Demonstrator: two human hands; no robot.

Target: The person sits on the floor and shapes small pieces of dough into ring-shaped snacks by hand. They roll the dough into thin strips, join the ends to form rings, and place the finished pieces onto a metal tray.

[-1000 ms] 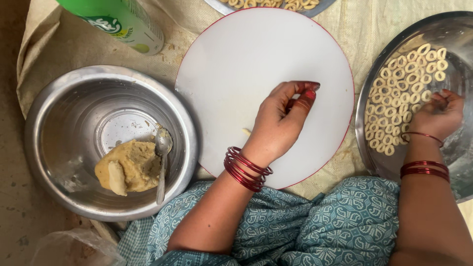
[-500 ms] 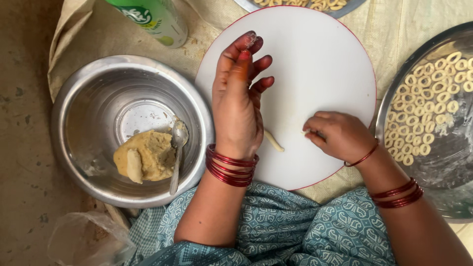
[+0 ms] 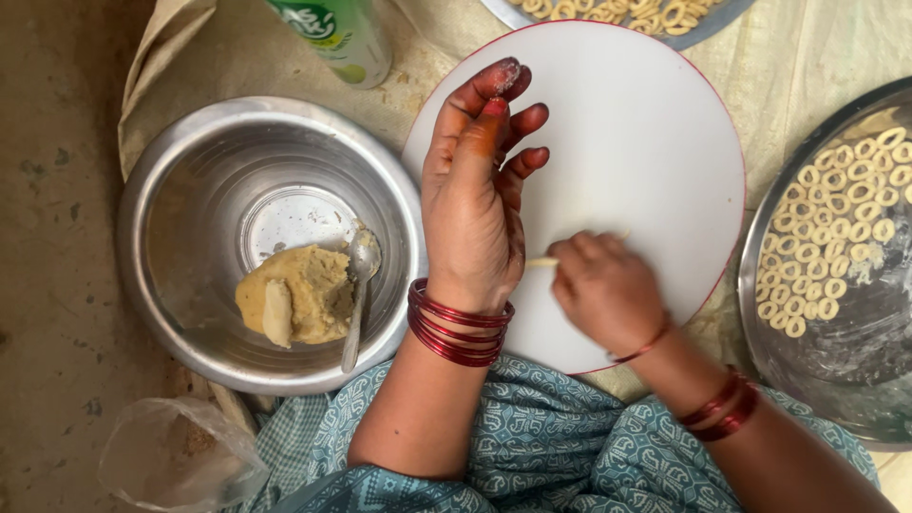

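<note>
A steel bowl (image 3: 190, 180) sits at the cloth's (image 3: 807, 47) left edge, holding a lump of tan dough (image 3: 304, 294) and a spoon (image 3: 359, 285). A green bottle (image 3: 332, 33) lies at the top edge. Steel trays of small dough rings (image 3: 836, 237) sit at the right edge and top edge (image 3: 617, 14). A clear plastic bag (image 3: 180, 456) lies at the bottom left corner.

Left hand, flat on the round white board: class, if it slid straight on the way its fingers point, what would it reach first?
The left hand points up the round white board, slightly right. Ahead lies bare board, then its red rim and the beige cloth; the way looks free, though height is unclear.
</note>
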